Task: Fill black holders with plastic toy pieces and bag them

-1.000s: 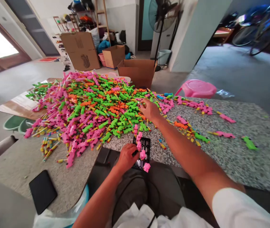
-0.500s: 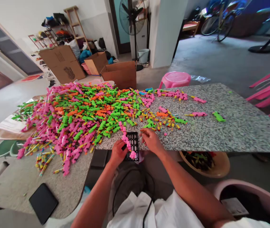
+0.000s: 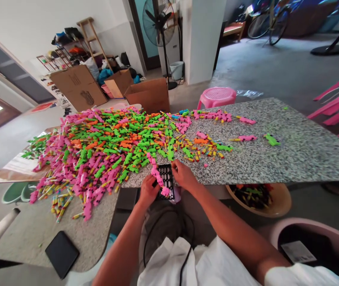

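My left hand [image 3: 148, 190] is closed on the left edge of a black plastic tray [image 3: 168, 183] with rows of holes, tilted at the table's front edge. Bumpy pink plastic pieces [image 3: 157, 174] stand in a line along the tray's left side, near my left fingers. At the tray's upper right corner is my right hand [image 3: 184, 175], its fingers pinched together. A green plastic toy piece [image 3: 171, 152] stands upright at those fingertips and seems held there by its lower end. My right fingertips partly hide the tray's corner.
A large heap of pink, green and orange pieces [image 3: 97, 147] covers the speckled table's [image 3: 291, 159] left part. Loose pieces [image 3: 214, 149] lie to the right. Nearby are a black tablet-like object [image 3: 62, 254], a pink stool [image 3: 218, 96], and a basin [image 3: 285, 202] below the edge.
My right hand has moved left to the tray's upper right corner, and a green toy piece now shows at its fingertips. My left hand stays on the tray. The view has shifted slightly.
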A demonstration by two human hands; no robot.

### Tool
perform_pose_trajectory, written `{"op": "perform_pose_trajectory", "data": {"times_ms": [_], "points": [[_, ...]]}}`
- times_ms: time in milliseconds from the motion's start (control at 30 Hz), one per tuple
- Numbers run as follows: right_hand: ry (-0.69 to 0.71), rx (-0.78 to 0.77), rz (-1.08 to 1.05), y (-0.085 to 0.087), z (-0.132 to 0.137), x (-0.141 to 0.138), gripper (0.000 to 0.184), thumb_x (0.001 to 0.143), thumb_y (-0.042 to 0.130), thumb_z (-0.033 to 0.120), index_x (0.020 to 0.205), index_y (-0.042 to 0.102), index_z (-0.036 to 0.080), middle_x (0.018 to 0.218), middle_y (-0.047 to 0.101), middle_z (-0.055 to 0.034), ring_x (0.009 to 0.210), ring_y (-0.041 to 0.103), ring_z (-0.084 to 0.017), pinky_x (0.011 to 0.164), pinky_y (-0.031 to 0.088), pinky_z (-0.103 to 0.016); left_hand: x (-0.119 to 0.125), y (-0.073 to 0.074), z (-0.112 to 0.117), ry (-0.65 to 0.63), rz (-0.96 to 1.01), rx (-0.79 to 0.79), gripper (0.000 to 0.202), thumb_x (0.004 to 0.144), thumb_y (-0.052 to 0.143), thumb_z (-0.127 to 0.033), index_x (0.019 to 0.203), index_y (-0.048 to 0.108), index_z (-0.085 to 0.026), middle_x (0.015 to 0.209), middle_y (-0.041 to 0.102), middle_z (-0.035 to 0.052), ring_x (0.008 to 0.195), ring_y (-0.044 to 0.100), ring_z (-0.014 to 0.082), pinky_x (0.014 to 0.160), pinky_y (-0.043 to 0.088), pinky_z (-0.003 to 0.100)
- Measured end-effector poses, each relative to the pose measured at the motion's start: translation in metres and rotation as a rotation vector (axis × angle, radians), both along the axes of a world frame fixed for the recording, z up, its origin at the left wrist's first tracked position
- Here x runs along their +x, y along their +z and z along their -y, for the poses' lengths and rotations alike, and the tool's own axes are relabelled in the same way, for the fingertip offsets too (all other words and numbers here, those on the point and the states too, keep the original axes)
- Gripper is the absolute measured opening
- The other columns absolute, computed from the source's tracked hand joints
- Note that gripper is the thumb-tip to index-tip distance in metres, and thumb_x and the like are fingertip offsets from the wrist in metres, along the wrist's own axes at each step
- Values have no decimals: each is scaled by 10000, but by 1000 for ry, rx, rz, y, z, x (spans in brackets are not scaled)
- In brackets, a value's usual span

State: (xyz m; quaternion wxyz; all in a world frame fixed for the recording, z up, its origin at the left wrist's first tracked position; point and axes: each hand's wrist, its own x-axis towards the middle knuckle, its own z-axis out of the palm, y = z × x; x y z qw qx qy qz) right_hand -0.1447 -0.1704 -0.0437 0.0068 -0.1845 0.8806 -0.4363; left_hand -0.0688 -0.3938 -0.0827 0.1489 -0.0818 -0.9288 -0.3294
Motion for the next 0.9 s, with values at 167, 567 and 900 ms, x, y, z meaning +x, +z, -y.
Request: {"op": "perform_pose_trajectory", "data": {"times_ms": [167, 567, 900], "points": [[-252, -366, 224, -9, 12, 0, 367, 897, 654, 292, 1232, 532, 209, 946, 724, -35, 818, 711, -203, 790, 557, -334, 0, -2, 0, -4, 6, -7, 122, 882, 643, -229, 944, 746, -204, 1002, 719, 78, 983, 660, 241, 927, 537, 409], [127, 29, 242, 3, 41, -14, 96, 916, 656, 228, 855, 708, 176, 902, 769, -74, 853, 712, -204, 738, 474, -260, -1, -3, 2, -3, 38, 15, 140, 864, 628, -202, 953, 735, -211, 1044, 714, 83, 1017, 657, 247, 912, 530, 390], [261, 227, 20, -1, 51, -11, 183, 1030, 553, 224, 1075, 702, 128, 1132, 727, -133, 1075, 657, -202, 948, 444, -273, 1, 0, 0, 3, 23, 9, 74, 890, 640, -209, 887, 714, -202, 908, 687, 68, 913, 635, 219, 831, 504, 336]]}}
